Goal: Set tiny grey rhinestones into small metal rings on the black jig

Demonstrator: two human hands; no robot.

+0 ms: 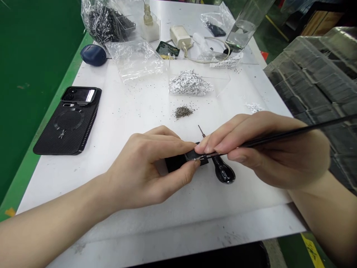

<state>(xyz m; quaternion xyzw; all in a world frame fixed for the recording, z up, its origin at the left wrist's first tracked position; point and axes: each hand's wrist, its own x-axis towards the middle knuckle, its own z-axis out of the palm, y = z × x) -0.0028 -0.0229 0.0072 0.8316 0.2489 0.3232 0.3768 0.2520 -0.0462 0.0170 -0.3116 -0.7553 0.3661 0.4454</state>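
My left hand [156, 163] pinches a small black rectangular part [192, 154] between thumb and fingers, low over the white table [134, 223]. From the right, my right hand [267, 149] grips a slim black tweezers-like tool [292, 132]. Its fine tip meets the near edge of the part, beside my left thumb, where something small and shiny shows. My right fingertips also rest on the part. Just behind them lies a small screwdriver [224, 171] with a rounded black handle, its thin shaft pointing away. My fingers hide some of the part.
Beyond my hands are a pile of tiny dark screws [183, 111] and a clear tray [192, 93] of small white pieces. A black phone [68, 119] lies left. Plastic bags [136, 59], a charger [180, 36] and a bottle [149, 18] stand behind; clear boxes [315, 82] are stacked right.
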